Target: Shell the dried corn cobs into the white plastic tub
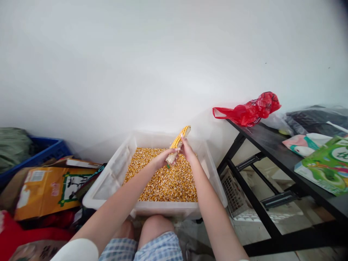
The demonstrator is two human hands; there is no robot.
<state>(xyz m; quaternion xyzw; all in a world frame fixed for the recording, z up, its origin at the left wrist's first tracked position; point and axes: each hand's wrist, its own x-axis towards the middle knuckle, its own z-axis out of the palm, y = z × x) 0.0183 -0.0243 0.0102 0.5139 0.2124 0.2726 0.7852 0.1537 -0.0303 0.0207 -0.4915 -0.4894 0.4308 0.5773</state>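
An ear of corn (178,140), partly stripped to the pale cob at its lower end and along one side, is held aslant above a white plastic bin (108,181). My left hand (165,156) is closed around its lower part. Higher up, my right hand (187,149) grips the ear from the right, its thumb against the rows of yellow kernels. Loose corn kernels (165,185) cover the bin's bottom beneath both hands. The palms and some fingers are hidden behind the cob.
Right of the bin stands a black table (272,145) bearing a red plastic bag (252,110) and a green box (326,166). A grey crate (235,194) sits under it. At left are an orange carton (49,190) and a blue crate (49,148). A white wall (163,65) rises behind.
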